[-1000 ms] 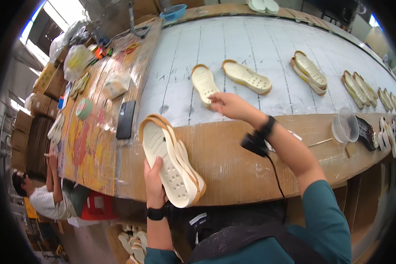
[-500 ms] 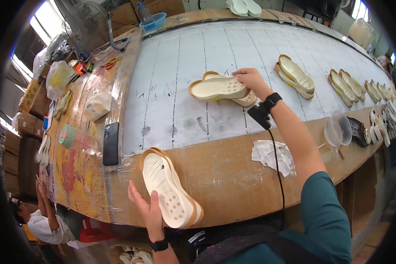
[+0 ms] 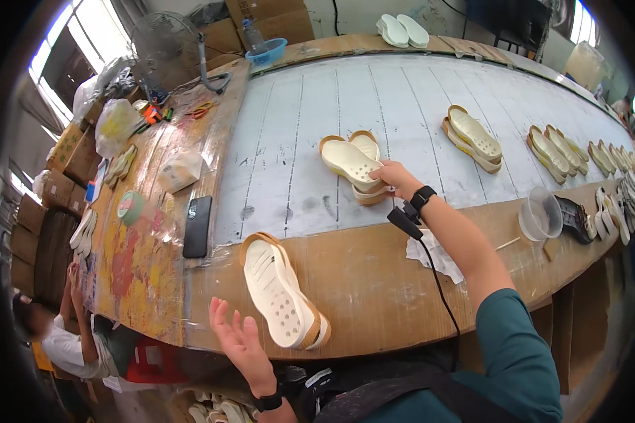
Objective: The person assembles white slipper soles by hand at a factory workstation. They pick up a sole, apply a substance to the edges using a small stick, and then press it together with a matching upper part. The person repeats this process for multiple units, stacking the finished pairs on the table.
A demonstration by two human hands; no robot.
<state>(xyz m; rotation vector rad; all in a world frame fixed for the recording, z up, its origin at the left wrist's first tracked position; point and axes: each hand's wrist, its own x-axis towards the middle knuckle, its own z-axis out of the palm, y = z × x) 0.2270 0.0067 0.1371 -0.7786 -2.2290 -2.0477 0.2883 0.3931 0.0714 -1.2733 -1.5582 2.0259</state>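
In the middle of the white board my right hand [image 3: 395,179] grips the heel end of a cream shoe sole [image 3: 344,159] with a tan rim. Under it lies a second sole [image 3: 365,146], mostly covered. Close to the front table edge rests a stacked pair of cream soles [image 3: 275,292], with holes in the upper one. My left hand [image 3: 241,344] is held just left of this pair, apart from it, fingers spread and palm bare.
More sole pairs [image 3: 475,134] stand along the board to the right. A white cloth [image 3: 434,257], a clear plastic tub [image 3: 540,213], a black phone [image 3: 197,227] and a bottle [image 3: 130,207] lie around. A cable [image 3: 441,289] hangs from my right wrist. Another person [image 3: 70,338] sits at the lower left.
The sole in my right hand has swung from lying sideways to pointing away, its heel nearer me. My left hand has come off the near pair and opened beside it. The view has shifted slightly.
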